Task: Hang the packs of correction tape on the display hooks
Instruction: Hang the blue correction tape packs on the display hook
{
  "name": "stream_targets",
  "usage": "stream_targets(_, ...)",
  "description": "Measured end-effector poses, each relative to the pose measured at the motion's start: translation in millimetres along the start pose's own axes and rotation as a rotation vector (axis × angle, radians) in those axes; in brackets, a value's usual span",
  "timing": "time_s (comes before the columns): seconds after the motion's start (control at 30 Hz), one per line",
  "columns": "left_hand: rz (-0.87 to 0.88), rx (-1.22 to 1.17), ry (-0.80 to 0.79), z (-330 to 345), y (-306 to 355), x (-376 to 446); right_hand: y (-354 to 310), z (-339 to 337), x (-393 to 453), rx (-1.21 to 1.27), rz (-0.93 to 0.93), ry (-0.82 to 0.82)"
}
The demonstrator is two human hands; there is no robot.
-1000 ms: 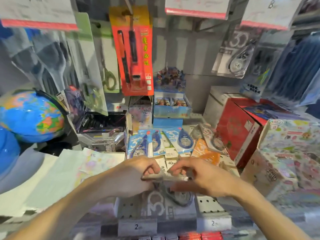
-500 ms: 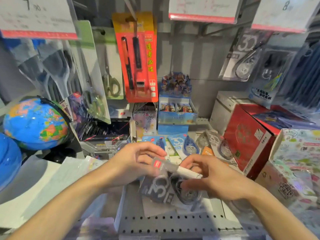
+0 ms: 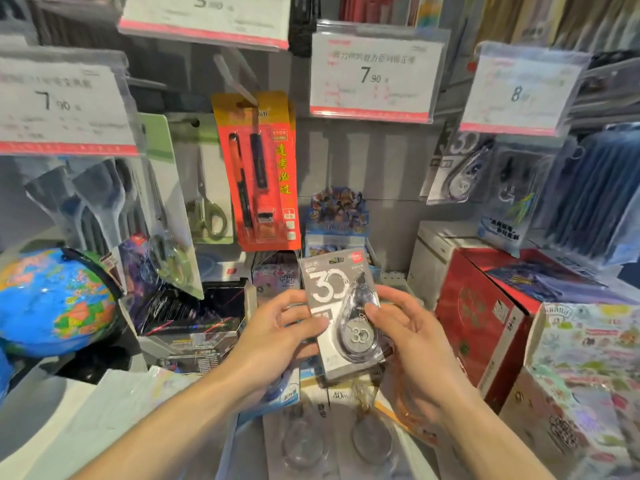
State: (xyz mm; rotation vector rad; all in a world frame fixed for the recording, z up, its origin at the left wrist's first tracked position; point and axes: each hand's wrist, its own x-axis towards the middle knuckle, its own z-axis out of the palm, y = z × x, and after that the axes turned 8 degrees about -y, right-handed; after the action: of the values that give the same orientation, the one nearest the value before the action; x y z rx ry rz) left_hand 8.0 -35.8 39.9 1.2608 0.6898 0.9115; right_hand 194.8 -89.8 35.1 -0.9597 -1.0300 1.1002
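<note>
The pack of correction tape (image 3: 341, 318), flat and face-down a second ago, now stands upright, lifted off the shelf (image 3: 391, 277), clamped between left hand (image 3: 277, 336) and right hand (image 3: 412, 344); its hang hole faces up, the matching hung pack (image 3: 457, 171) up-right.

shelf (image 3: 393, 277), red box (image 3: 481, 327), globe (image 3: 55, 303)

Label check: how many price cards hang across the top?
4: far-left 7.90 card, top-centre 5 card, centre 7.90 card, right 8 card. More may hide off-frame.
</note>
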Motion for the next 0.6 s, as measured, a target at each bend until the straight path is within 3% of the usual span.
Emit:
stream_targets(0.1,0.022,0.05,-0.037,-0.6,-1.9,3.5,1.6,-1.0,1.4,-0.077,-0.007,-0.037)
stream_targets(0.2,0.048,0.143,-0.039,-6.4,0.0,9.5,-0.4,-13.2,4.1,-0.35,-0.029,-0.046)
stream_targets(0.3,0.042,0.207,-0.017,-10.2,-0.6,15.2,-3.8,-39.0,11.4,-0.626,-0.06,0.031)
stream_targets(0.47,-0.008,0.266,0.0,-9.4,-13.3,24.5,14.2,-84.9,29.7,-1.171,0.103,0.262)
stream_targets(0.6,-0.031,0.289,0.008,-8.9,-21.0,31.7,37.8,-95.7,30.9,-1.352,0.152,0.236)
